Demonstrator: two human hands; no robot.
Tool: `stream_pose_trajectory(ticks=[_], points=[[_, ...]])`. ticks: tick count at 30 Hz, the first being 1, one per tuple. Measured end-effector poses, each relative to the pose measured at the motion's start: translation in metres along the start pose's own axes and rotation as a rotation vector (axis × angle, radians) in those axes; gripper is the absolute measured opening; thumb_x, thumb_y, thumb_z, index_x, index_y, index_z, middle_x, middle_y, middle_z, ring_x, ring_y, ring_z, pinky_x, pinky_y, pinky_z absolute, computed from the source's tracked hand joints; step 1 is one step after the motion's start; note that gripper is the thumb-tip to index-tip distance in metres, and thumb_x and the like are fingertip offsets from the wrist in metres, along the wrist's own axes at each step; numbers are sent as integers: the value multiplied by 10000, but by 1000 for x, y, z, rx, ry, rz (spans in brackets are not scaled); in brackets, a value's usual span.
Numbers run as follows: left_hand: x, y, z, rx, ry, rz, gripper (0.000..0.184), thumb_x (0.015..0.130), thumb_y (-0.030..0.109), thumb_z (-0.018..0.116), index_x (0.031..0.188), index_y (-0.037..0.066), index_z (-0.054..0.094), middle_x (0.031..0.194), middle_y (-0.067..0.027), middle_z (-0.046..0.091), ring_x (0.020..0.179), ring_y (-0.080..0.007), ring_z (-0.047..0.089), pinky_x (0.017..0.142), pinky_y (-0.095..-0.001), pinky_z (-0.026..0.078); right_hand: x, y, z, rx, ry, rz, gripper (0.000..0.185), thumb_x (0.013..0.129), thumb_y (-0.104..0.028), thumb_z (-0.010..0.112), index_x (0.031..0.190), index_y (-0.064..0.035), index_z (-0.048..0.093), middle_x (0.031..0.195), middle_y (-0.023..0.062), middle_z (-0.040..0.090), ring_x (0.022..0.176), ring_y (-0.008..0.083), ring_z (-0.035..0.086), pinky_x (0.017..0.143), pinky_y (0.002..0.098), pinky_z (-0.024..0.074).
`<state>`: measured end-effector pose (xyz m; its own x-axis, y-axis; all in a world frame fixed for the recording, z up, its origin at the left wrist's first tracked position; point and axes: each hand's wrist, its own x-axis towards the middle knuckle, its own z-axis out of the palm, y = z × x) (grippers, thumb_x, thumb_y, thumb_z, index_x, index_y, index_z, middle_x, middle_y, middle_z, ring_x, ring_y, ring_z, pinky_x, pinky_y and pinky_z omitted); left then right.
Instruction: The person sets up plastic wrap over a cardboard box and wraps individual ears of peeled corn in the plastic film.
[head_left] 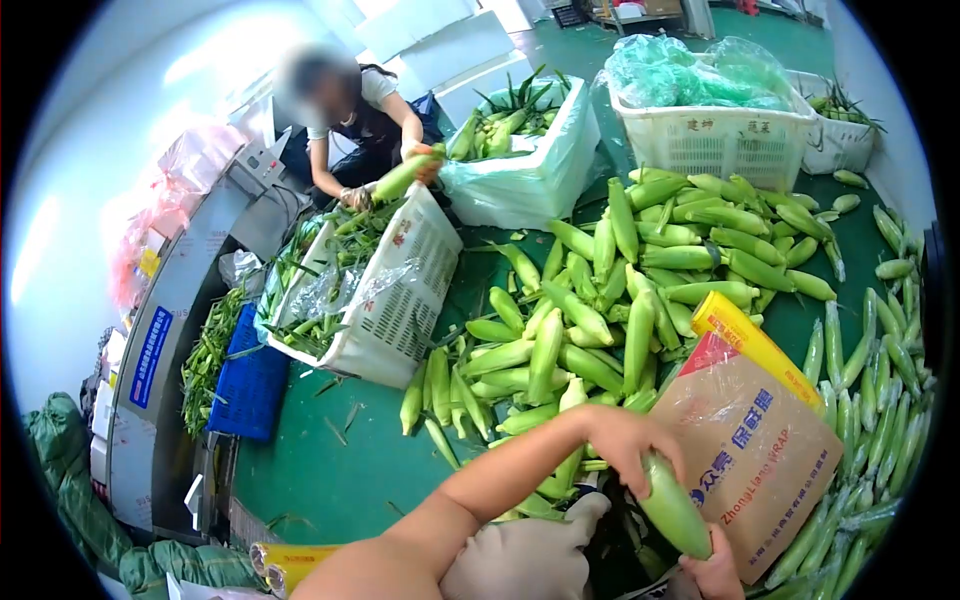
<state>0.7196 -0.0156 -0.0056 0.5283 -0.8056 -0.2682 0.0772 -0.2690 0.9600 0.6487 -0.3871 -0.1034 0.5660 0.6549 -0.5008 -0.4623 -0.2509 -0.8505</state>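
Near the lower edge of the view, just beside a printed cardboard carton (765,460), a green-husked corn ear (676,510) is held at a slant between two bare hands; its upper end is gripped by the left hand (638,445), with the fingers curled over the husk, and its lower end is grasped by the right hand (714,568). A yellow roll (765,350) is seen along the far edge of the carton, and to the right of it many slender corn ears in clear film (888,430) are laid close together. Beyond the hands, a large heap of loose corn ears (600,340) is spread over the green floor (330,450). To the left of the heap, a white slatted crate (405,300) is filled with stripped leaves and clear plastic, and a blue crate (243,385) is set near it with more leaves alongside. Behind the white slatted crate, another corn ear (400,178) is held in both hands by a crouching co-worker (385,125). Farther back, corn ears are contained in a bin lined with pale green plastic (530,185), and crumpled green bags (700,80) are piled in a white basket (712,145)
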Motion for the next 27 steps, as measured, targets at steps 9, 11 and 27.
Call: stream_pose_trajectory(ticks=[9, 11, 27], points=[[82, -2, 75, -759, 927, 294, 527, 869, 414, 699, 1279, 128, 529, 995, -70, 603, 945, -234, 609, 866, -380, 528, 51, -27, 48, -17, 0, -457, 791, 783, -226, 865, 1436, -27, 464, 1147, 133, 667, 1039, 254, 636, 921, 391, 529], [108, -14, 81, -671, 819, 288, 456, 982, 333, 628, 1331, 67, 505, 1036, -88, 610, 919, -232, 617, 859, -398, 532, 38, -14, 41, 294, 24, -176, 754, 763, -135, 844, 1409, -12, 474, 962, 58, 635, 801, 142, 607, 698, 312, 518], [-20, -207, 75, 417, 1535, -859, 961, 756, 421, 878, 1445, -47, 400, 1305, -286, 574, 1319, -472, 490, 1067, -510, 442, -187, -55, -302, -253, 1851, -577, 442, 1064, -267, 481, 1417, 1, 501, 1402, 125, 547, 1198, 249, 579, 1041, 378, 470]])
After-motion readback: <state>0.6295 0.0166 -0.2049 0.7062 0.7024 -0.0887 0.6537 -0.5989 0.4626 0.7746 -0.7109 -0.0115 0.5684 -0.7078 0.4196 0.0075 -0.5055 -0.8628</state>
